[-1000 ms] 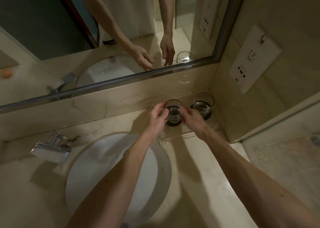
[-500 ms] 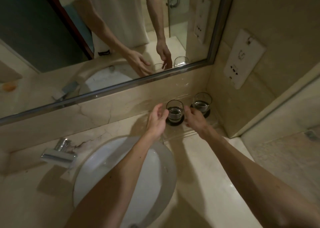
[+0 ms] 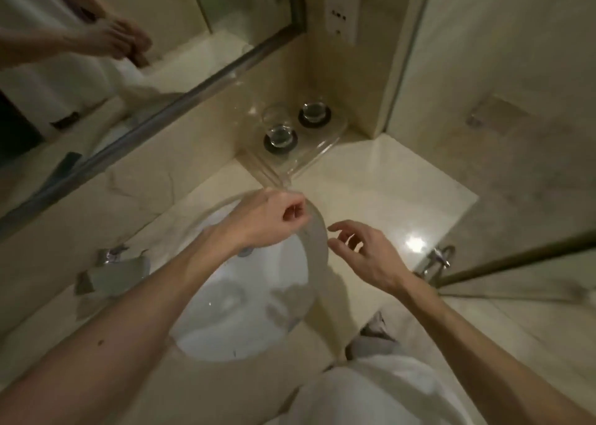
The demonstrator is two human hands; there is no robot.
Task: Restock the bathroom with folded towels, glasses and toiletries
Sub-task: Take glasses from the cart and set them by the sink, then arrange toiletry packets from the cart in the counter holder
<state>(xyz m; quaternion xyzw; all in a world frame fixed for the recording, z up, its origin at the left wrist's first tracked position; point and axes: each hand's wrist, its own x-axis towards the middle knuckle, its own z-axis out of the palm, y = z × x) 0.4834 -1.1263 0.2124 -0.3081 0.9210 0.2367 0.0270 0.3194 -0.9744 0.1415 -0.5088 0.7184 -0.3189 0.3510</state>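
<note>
The two drinking glasses sit in the back corner of the tabletop, the nearer glass (image 3: pixel 279 127) and the farther glass (image 3: pixel 314 111) each upright on its own dark coaster (image 3: pixel 326 120), side by side but apart, both on a clear tray (image 3: pixel 322 151) pushed in below the mirror (image 3: pixel 129 37) and against the side wall. From where I stand this part of the job looks done, and the risk now lies in what happens around them. The tray is see-through and the light is dim, so its near corner, which reaches towards the rim of the basin (image 3: pixel 245 295), is easy to miss. The left hand (image 3: pixel 267 221) hovers just short of that corner, fingers loosely curled with nothing in them. The right hand (image 3: pixel 364 256) hangs over the bare tabletop (image 3: pixel 371 192) beside the basin, fingers spread and slack, also holding nothing. A careless swing of either hand, or a towel or bottle set down hard against the tray edge, could shunt the tray and slide a glass off its coaster. On a stone top, a tipped glass probably chips or breaks. I see no towels or toiletries laid out on the tabletop, so more items likely have to go down near here, and the free space between tray, basin and the faucet (image 3: pixel 109 273) is tight. Reaching over the glasses would be the likeliest way to knock one.
</note>
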